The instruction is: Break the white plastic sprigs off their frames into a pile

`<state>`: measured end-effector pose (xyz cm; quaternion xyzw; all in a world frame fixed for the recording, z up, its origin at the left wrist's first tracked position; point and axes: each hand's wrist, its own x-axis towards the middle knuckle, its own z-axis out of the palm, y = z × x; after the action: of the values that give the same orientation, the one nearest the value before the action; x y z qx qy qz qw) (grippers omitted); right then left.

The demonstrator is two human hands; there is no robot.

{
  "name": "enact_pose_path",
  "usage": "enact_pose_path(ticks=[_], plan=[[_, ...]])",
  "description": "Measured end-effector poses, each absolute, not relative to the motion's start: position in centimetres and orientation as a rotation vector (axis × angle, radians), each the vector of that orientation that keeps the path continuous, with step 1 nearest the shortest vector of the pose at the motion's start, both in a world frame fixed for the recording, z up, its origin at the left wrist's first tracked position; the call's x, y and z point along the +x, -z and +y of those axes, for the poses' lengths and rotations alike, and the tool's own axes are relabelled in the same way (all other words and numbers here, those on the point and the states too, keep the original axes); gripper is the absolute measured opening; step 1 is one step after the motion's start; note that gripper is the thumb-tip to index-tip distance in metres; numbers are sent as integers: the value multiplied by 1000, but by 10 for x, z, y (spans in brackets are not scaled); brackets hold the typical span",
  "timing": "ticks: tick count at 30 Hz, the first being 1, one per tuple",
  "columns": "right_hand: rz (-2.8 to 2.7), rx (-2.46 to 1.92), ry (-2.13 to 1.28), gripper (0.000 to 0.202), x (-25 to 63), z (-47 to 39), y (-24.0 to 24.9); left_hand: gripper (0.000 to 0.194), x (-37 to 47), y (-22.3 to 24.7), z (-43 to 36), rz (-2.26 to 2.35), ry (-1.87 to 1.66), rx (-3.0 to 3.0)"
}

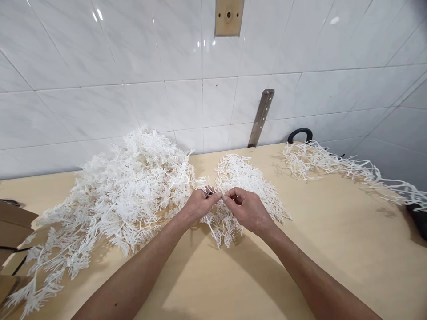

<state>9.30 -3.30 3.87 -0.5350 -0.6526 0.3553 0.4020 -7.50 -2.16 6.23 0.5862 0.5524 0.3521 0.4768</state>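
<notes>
My left hand (200, 204) is closed on a white branching sprig (216, 229) whose feathery ends hang below the fingers. Close against it, my right hand (245, 208) pinches at the sprig's stem, with thumb and forefinger tips together. A small dark item shows between the fingers of my left hand, too small to make out. Behind and beside my right hand lies a bundle of white sprigs (250, 182). To the left spreads a large heap of white feathery sprigs (133, 186).
Bare white stems (333, 166) trail across the right side of the wooden table (340, 240). A black curved handle (300, 132) stands behind them. Cardboard boxes (15, 222) sit at the left edge. A metal strip (262, 118) leans at the tiled wall (180, 49).
</notes>
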Motion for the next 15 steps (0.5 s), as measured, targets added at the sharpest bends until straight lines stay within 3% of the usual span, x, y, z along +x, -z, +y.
enact_pose_path(ticks=[7, 15], plan=[[-1844, -1435, -716, 11, 90, -36, -44, 54, -77, -56, -20, 1382, -800, 1564], [-1553, -1605, -606, 14, 110, -22, -43, 45, -85, -56, -15, 1468, -934, 1559]])
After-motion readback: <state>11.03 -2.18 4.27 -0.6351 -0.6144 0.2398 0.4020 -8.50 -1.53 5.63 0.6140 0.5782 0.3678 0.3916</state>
